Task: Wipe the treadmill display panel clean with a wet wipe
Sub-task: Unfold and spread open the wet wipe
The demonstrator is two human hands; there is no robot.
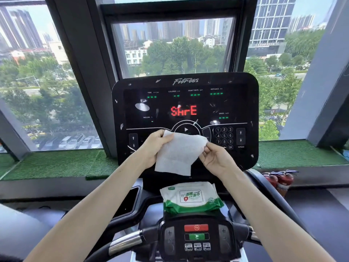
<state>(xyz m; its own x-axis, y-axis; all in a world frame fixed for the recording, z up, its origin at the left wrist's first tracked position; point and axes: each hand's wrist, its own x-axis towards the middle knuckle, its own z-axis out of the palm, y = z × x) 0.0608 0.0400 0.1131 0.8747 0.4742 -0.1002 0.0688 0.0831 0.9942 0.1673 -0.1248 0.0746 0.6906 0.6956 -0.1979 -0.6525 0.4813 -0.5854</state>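
Treadmill display panel (186, 110) untouched so far; left hand (154, 148) and right hand (217, 159) both pinch the wet wipe (177, 154), spreading it flat for wiping.

You see a plain white wet wipe (177, 154) against the glossy black display panel (186, 118), whose red dot letters sit among small green dashes. The wipe pack (190, 198) below is white with green edges; the windowsill turf (56, 163) is green.

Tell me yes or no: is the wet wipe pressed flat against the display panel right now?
No, the wet wipe hangs spread between the left hand and right hand, held in front of the display panel.
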